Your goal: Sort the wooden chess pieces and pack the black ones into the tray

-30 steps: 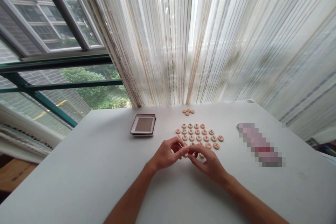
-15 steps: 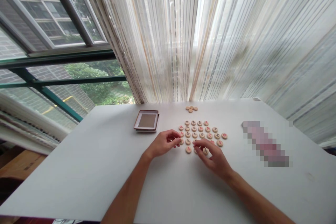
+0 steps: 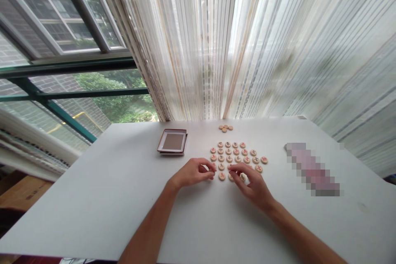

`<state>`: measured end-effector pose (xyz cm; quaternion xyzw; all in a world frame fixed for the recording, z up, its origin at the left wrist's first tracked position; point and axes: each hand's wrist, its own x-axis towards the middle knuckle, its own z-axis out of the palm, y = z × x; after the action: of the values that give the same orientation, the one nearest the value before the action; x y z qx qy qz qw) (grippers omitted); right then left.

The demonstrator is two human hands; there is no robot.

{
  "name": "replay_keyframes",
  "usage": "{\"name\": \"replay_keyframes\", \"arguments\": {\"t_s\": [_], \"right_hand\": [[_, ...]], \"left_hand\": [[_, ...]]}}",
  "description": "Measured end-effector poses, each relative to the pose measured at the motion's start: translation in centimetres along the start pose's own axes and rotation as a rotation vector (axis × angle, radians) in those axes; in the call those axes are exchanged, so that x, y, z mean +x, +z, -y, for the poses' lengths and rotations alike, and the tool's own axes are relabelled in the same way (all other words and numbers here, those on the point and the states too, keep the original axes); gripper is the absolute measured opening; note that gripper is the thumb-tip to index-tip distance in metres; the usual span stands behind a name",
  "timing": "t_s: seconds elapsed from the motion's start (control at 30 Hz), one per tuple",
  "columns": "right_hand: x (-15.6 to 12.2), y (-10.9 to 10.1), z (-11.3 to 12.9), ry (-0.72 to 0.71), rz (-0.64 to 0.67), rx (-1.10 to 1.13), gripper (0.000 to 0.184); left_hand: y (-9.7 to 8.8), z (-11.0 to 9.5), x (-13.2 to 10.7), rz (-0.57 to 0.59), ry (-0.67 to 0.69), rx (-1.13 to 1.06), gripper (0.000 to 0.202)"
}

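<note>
Round wooden Chinese chess pieces (image 3: 229,159) with red and black characters lie face up in uneven rows on the white table (image 3: 123,198). At the left edge of the rows, my left hand (image 3: 198,171) has thumb and fingers pinched together, with the edge of a piece seeming to show between the tips. My right hand (image 3: 249,179) is curled over the front rows, thumb and forefinger close together beside a black-lettered piece (image 3: 231,176). Whatever is between those fingertips is hidden. Just left of it lies a red-lettered piece (image 3: 222,176).
A shallow square box (image 3: 172,131) stands left of the pieces. Several plain discs (image 3: 225,127) sit together near the table's back edge. On the right lies a blurred, pinkish long object (image 3: 312,169). A striped sheer curtain (image 3: 210,49) hangs behind the table, beside a window.
My left hand has dropped slightly toward the front, its fingers now closer together. The right thumb and forefinger have drawn nearer each other. The rows look nearly the same.
</note>
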<state>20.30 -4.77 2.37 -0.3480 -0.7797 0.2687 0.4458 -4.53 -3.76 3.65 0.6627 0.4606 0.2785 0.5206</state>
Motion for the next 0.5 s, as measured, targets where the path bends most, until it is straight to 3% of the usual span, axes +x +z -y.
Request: {"name": "replay_keyframes", "arguments": {"t_s": [0.5], "right_hand": [[0.00, -0.06, -0.14, 0.023, -0.044, -0.008, 0.017]], "left_hand": [[0.19, 0.20, 0.13, -0.070, 0.059, 0.332, 0.024]]}}
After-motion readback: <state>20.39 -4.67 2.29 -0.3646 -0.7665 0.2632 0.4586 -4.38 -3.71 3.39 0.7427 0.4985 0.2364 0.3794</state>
